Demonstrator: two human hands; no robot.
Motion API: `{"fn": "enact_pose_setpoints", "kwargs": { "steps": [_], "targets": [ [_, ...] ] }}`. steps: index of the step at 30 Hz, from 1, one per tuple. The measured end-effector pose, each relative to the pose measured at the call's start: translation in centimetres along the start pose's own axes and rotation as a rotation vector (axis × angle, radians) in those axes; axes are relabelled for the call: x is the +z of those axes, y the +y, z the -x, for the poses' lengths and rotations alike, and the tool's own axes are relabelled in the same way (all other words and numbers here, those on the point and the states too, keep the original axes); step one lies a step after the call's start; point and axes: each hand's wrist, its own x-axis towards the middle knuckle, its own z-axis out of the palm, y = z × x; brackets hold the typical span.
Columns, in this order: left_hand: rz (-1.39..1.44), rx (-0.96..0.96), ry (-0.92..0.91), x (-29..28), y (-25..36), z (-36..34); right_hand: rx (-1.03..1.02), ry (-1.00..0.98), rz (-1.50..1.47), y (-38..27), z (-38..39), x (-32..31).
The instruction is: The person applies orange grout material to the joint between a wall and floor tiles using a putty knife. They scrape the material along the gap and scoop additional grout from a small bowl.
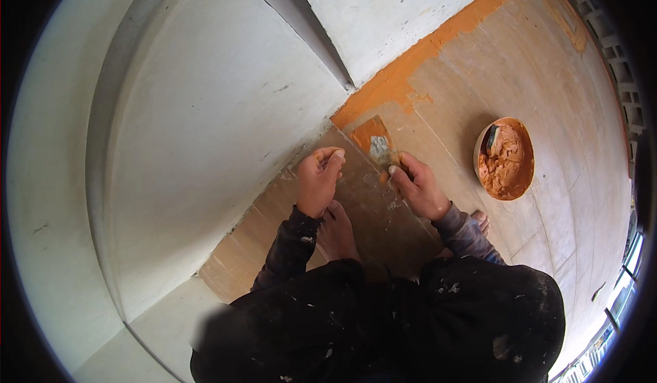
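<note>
My right hand [421, 188] grips a putty knife [383, 152] by its lower end, thumb on top. Its broad blade is smeared with orange paste and has a pale grey patch. Just left of it, my left hand [318, 183] is closed, thumb pressed against curled fingers, with orange paste on the knuckles. Whether anything sits in that pinch I cannot make out. To the right, a round bowl [484, 176] of thick orange paste [508, 167] stands on the floor, with a dark-handled tool [492, 139] stuck in it.
A white wall [226, 116] rises at the left, and another white wall section [404, 14] stands beyond a narrow recess. An orange paste band [438, 48] runs along that wall's foot on the brown tiled floor [493, 61]. My bare feet [337, 234] are below my hands.
</note>
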Motion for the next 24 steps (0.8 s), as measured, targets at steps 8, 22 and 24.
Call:
{"fn": "enact_pose_setpoints", "kwargs": {
  "steps": [8, 22, 24],
  "targets": [
    [-0.065, -0.059, 0.085, -4.1, -4.2, 1.0, -0.351, 0.205, 0.841, -0.3, -3.9, 3.2],
    [-0.141, -0.064, 0.148, -6.6, -6.3, 2.6, -0.341, 0.137, 0.996, 0.7, -6.1, 5.2],
    [-0.111, -0.064, 0.171, -6.6, -6.1, 2.7, -0.364, -0.002, 0.909, 0.6, -5.7, 3.9]
  ]
}}
